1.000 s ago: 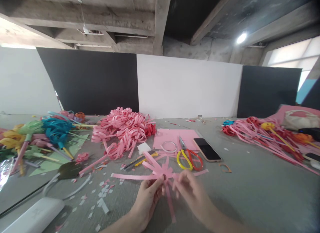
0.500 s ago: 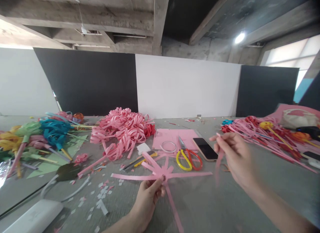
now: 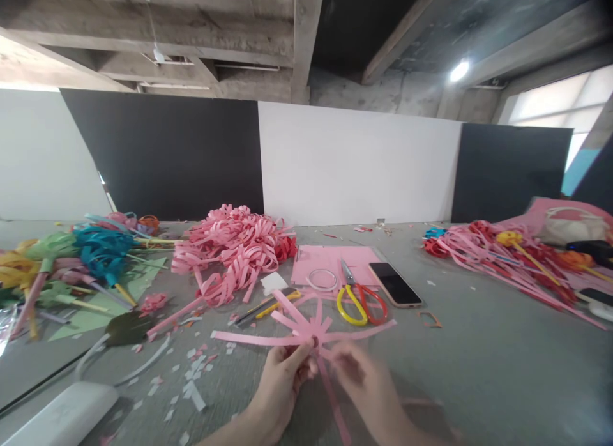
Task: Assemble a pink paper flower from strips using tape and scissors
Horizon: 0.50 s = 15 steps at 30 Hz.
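Note:
Low over the table, my left hand (image 3: 282, 379) pinches the centre of a star-like bundle of pink paper strips (image 3: 299, 321), whose arms fan out left, right, away and down. Close to its right side is my right hand (image 3: 368, 385), smeared by motion, with fingers drawn together at a pink strip by the bundle's centre. A blurred piece of strip (image 3: 424, 402) shows to the right of that wrist. Just beyond the bundle lie scissors (image 3: 361, 303) with one yellow and one red handle, and a ring of pale tape or wire (image 3: 322, 280).
Pink paper sheets (image 3: 311, 257) and a phone (image 3: 395, 284) lie ahead. A heap of pink curled strips (image 3: 234, 248) stands to the left, near coloured paper flowers (image 3: 103, 248). A white power bank (image 3: 62, 414) sits front left, paper scraps (image 3: 194, 369) beside it. More strips (image 3: 483, 254) lie right.
My right hand has swung inward from the right, beside the phone, to the bundle's centre, bringing its pink strip. My left hand keeps its hold in the same place.

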Each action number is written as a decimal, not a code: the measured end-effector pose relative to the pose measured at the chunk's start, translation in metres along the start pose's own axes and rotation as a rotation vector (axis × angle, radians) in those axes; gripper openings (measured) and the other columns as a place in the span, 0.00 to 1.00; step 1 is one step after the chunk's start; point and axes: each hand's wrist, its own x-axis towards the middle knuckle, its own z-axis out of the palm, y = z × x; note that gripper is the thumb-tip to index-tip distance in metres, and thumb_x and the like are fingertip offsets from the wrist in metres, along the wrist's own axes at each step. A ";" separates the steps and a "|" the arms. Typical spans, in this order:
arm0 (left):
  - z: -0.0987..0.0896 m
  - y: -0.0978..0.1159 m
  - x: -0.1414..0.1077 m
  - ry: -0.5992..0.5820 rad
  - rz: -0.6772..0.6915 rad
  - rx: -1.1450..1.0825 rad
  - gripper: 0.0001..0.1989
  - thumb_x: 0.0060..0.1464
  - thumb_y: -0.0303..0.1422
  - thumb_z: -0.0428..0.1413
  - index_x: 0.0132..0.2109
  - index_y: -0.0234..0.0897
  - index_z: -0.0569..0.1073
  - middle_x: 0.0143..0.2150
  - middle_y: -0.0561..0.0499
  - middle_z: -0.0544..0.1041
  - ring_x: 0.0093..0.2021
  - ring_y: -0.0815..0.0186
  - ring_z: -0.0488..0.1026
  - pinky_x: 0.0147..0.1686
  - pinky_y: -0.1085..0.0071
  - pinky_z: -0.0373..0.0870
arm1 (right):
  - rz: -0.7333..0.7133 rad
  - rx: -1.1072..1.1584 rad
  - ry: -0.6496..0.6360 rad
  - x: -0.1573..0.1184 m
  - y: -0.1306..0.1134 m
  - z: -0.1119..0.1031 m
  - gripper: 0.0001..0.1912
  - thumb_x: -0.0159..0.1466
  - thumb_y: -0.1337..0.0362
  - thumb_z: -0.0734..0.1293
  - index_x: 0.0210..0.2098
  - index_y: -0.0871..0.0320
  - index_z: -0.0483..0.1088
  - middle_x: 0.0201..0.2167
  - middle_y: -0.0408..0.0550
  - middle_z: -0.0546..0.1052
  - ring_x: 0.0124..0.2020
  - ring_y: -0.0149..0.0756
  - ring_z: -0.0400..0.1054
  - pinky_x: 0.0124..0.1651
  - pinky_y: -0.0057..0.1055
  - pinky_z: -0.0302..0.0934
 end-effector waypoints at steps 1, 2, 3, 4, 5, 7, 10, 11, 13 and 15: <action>0.001 0.001 -0.001 -0.005 -0.001 0.002 0.10 0.36 0.32 0.62 0.21 0.30 0.70 0.15 0.56 0.65 0.16 0.78 0.59 0.17 0.82 0.57 | -0.012 0.005 -0.005 -0.001 0.000 0.001 0.05 0.56 0.71 0.59 0.27 0.58 0.65 0.25 0.43 0.72 0.28 0.30 0.68 0.32 0.22 0.62; 0.001 0.001 -0.001 -0.010 -0.002 0.005 0.11 0.36 0.32 0.62 0.20 0.30 0.70 0.14 0.56 0.65 0.16 0.78 0.59 0.17 0.82 0.57 | -0.025 0.009 -0.010 -0.002 0.000 0.001 0.05 0.55 0.71 0.60 0.27 0.58 0.66 0.25 0.43 0.73 0.28 0.30 0.68 0.32 0.22 0.62; 0.001 0.001 -0.001 -0.015 -0.003 0.010 0.11 0.36 0.33 0.62 0.20 0.30 0.69 0.14 0.56 0.65 0.16 0.78 0.58 0.17 0.82 0.57 | -0.037 0.013 -0.011 -0.002 -0.001 0.000 0.05 0.55 0.71 0.60 0.28 0.57 0.66 0.26 0.43 0.73 0.29 0.31 0.68 0.33 0.22 0.62; 0.002 0.001 -0.001 -0.021 -0.003 0.015 0.11 0.37 0.33 0.62 0.20 0.30 0.69 0.14 0.56 0.65 0.16 0.78 0.58 0.17 0.82 0.57 | -0.047 0.016 -0.007 -0.001 -0.003 0.000 0.05 0.55 0.71 0.61 0.28 0.57 0.67 0.27 0.44 0.74 0.30 0.31 0.68 0.34 0.22 0.62; 0.001 0.002 -0.001 -0.025 -0.002 0.020 0.11 0.37 0.33 0.62 0.20 0.30 0.69 0.14 0.56 0.65 0.16 0.78 0.58 0.17 0.82 0.57 | -0.053 0.021 -0.004 -0.001 -0.005 -0.001 0.05 0.55 0.70 0.61 0.29 0.57 0.67 0.28 0.44 0.74 0.31 0.31 0.69 0.35 0.23 0.62; 0.001 0.001 -0.001 -0.032 0.000 0.028 0.12 0.38 0.34 0.61 0.20 0.30 0.69 0.14 0.56 0.65 0.16 0.77 0.59 0.18 0.81 0.57 | -0.055 0.038 -0.001 0.000 -0.007 -0.002 0.05 0.56 0.69 0.61 0.30 0.57 0.68 0.29 0.45 0.75 0.32 0.32 0.69 0.36 0.24 0.63; 0.000 0.001 -0.001 -0.031 0.009 0.033 0.12 0.38 0.34 0.61 0.20 0.30 0.69 0.14 0.56 0.65 0.16 0.77 0.59 0.17 0.81 0.57 | -0.046 0.064 -0.006 0.000 -0.007 -0.002 0.06 0.57 0.68 0.60 0.31 0.56 0.69 0.30 0.47 0.75 0.32 0.34 0.70 0.36 0.25 0.64; 0.000 0.001 -0.001 -0.030 0.013 0.034 0.12 0.38 0.34 0.61 0.20 0.30 0.69 0.14 0.56 0.65 0.16 0.77 0.59 0.17 0.81 0.57 | -0.041 0.064 -0.006 -0.001 -0.006 -0.002 0.06 0.57 0.68 0.60 0.31 0.56 0.69 0.31 0.47 0.75 0.33 0.34 0.70 0.37 0.25 0.64; 0.001 0.002 -0.001 -0.026 0.015 0.032 0.11 0.38 0.33 0.61 0.20 0.30 0.69 0.14 0.56 0.65 0.16 0.77 0.59 0.17 0.81 0.56 | -0.037 0.051 0.002 -0.001 -0.005 -0.001 0.06 0.57 0.68 0.60 0.31 0.56 0.69 0.31 0.47 0.76 0.33 0.34 0.70 0.37 0.25 0.65; 0.001 0.002 -0.001 -0.015 0.014 0.027 0.10 0.38 0.32 0.62 0.20 0.30 0.69 0.14 0.56 0.66 0.16 0.77 0.59 0.17 0.81 0.56 | -0.038 0.039 0.015 -0.002 -0.003 -0.001 0.07 0.57 0.67 0.60 0.31 0.56 0.70 0.32 0.48 0.76 0.34 0.35 0.70 0.38 0.26 0.65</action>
